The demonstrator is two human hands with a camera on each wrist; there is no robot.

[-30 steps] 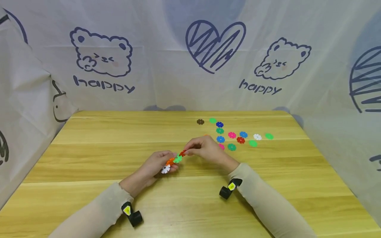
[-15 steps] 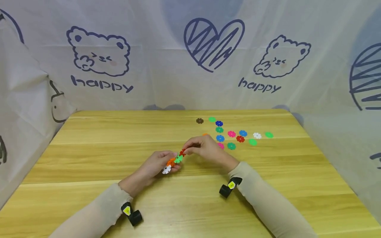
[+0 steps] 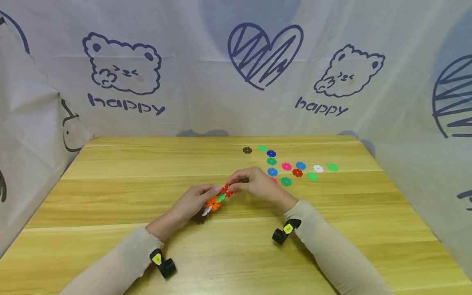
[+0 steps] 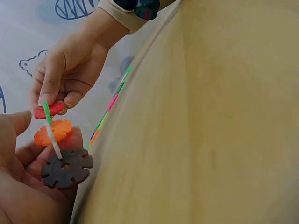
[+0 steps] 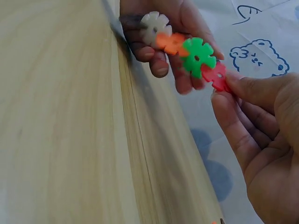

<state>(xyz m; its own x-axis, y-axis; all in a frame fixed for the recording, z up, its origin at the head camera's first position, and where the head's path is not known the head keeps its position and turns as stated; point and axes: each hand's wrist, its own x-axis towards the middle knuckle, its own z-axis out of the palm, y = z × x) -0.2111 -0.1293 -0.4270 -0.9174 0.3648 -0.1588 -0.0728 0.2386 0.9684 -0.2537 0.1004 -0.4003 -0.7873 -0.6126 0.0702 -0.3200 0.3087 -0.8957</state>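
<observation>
A chain of slotted plastic snowflake discs hangs between both hands in the head view. My right hand [image 3: 256,184] pinches the red disc [image 5: 215,77] at its upper end between thumb and fingers. From it run a green disc [image 5: 198,57], an orange disc [image 3: 213,203], a white disc [image 5: 154,29] and a dark brown disc [image 4: 67,169], slotted edge to edge. My left hand [image 3: 193,200] is loosely around the chain; its relaxed fingers [image 5: 159,65] lie behind the discs, and its thumb stands apart from them in the left wrist view.
Several loose snowflake discs lie at the back right of the wooden table [image 3: 129,164], among them a brown one [image 3: 247,150], a white one [image 3: 318,168] and a teal one [image 3: 286,181]. A printed cloth [image 3: 206,94] hangs behind the table.
The chain has turned: the orange and red discs now face the head camera, while the green and white ones show more edge-on. The left fingers have loosened around it; the right hand keeps its pinch.
</observation>
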